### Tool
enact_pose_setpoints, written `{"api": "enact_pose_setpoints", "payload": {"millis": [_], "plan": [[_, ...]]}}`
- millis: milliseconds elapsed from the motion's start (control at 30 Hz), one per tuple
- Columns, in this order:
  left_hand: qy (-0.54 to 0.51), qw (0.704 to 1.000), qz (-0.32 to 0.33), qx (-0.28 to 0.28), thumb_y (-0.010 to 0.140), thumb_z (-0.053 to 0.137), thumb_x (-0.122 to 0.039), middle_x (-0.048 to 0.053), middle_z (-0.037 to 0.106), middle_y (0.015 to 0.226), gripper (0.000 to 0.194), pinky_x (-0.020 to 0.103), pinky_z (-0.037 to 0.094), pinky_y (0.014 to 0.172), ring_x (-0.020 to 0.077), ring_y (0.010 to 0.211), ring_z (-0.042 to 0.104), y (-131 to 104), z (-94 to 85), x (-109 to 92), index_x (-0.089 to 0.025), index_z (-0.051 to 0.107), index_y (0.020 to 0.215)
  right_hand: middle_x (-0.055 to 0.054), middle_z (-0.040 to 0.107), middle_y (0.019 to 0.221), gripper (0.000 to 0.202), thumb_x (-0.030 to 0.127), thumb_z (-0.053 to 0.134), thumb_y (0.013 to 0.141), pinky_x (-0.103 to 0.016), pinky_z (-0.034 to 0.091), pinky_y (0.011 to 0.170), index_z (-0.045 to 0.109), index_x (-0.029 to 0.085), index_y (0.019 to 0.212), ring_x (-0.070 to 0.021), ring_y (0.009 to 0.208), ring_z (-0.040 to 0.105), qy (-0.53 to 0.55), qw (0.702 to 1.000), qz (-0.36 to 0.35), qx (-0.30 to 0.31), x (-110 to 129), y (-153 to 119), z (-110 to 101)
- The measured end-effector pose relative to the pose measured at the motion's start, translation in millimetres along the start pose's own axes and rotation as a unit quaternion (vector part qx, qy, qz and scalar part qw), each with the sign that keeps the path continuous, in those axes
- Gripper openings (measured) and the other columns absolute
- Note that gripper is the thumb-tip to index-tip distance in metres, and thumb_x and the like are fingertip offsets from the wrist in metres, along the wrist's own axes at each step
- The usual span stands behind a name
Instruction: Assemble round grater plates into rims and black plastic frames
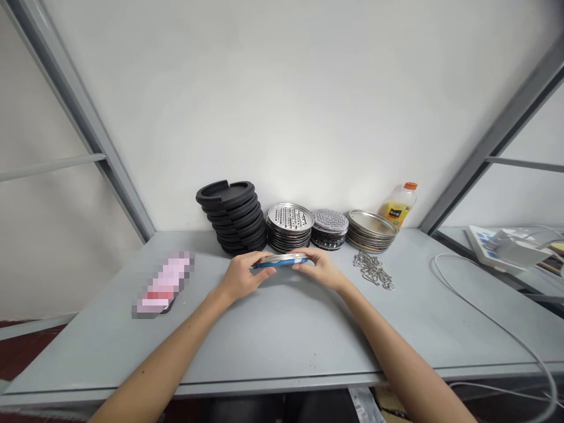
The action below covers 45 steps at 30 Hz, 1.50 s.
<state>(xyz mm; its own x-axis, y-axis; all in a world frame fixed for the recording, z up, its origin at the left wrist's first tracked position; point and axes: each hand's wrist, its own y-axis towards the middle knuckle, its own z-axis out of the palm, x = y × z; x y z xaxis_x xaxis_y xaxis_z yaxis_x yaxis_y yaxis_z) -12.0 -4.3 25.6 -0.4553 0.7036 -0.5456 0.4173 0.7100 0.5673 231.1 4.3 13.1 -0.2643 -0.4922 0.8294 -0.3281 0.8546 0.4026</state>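
Observation:
Between my two hands a round, flat metal disc with a blue side (pixel 282 260) is held up nearly edge-on, above the grey table (pixel 282 346). My left hand (pixel 247 274) grips its left edge, thumb below and fingers on top. On the right edge, my right hand (pixel 319 267) pinches it the same way. Behind it stand a stack of black rings (pixel 231 214), a stack of perforated metal discs (pixel 291 218), another with a rougher pattern (pixel 329 222) and a stack of plain metal discs (pixel 372 226). Metal hooks (pixel 373 270) lie in a pile at the right.
A bottle with an orange cap (pixel 399 205) stands at the back right by the wall. A blurred-out pink item (pixel 165 285) lies on the left. A white cable (pixel 489 314) curves over the right side, near a power strip (pixel 493 249). Metal frame posts flank the table.

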Motion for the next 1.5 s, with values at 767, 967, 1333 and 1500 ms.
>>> {"api": "enact_pose_setpoints", "payload": {"millis": [767, 967, 1333, 1500], "plan": [[-0.429, 0.874, -0.179, -0.138, 0.081, 0.063, -0.053, 0.007, 0.066, 0.107, 0.051, 0.031, 0.058, 0.069, 0.0206, 0.088, 0.066, 13.1, 9.6, 1.4, -0.019, 0.056, 0.119, -0.004, 0.07, 0.09, 0.035, 0.05, 0.065, 0.079, -0.034, 0.051, 0.084, 0.066, 0.018, 0.091, -0.0179, 0.083, 0.064, 0.175, 0.978, 0.103, 0.034, -2.6, -2.0, 17.0], [-0.392, 0.903, -0.171, -0.034, 0.082, 0.066, -0.048, 0.008, 0.069, 0.108, 0.04, 0.036, 0.049, 0.092, 0.0221, 0.1, 0.064, 10.3, 6.8, 2.4, -0.016, 0.065, 0.106, -0.005, 0.068, 0.102, 0.038, 0.053, 0.057, 0.084, -0.039, 0.051, 0.089, 0.06, 0.022, 0.106, -0.0214, 0.095, 0.064, 0.239, 0.968, 0.05, -0.056, 10.7, 0.5, 2.5], [-0.331, 0.937, -0.108, 0.015, 0.08, 0.068, -0.044, 0.01, 0.067, 0.107, 0.042, 0.037, 0.049, 0.091, 0.0261, 0.103, 0.061, 10.2, 3.5, -1.8, -0.012, 0.062, 0.106, -0.003, 0.067, 0.08, 0.037, 0.048, 0.061, 0.083, -0.033, 0.056, 0.066, 0.065, 0.018, 0.106, -0.0178, 0.069, 0.062, 0.169, 0.983, 0.012, -0.073, 22.7, -3.3, -13.4], [-0.276, 0.955, -0.096, -0.044, 0.08, 0.069, -0.036, 0.01, 0.065, 0.111, 0.043, 0.034, 0.048, 0.092, 0.0244, 0.103, 0.062, 8.3, 4.8, -0.4, -0.014, 0.058, 0.115, -0.003, 0.069, 0.08, 0.037, 0.043, 0.064, 0.083, -0.033, 0.057, 0.064, 0.066, 0.018, 0.109, -0.0182, 0.068, 0.064, 0.164, 0.985, 0.008, -0.053, 22.0, -5.2, -11.0]]}}
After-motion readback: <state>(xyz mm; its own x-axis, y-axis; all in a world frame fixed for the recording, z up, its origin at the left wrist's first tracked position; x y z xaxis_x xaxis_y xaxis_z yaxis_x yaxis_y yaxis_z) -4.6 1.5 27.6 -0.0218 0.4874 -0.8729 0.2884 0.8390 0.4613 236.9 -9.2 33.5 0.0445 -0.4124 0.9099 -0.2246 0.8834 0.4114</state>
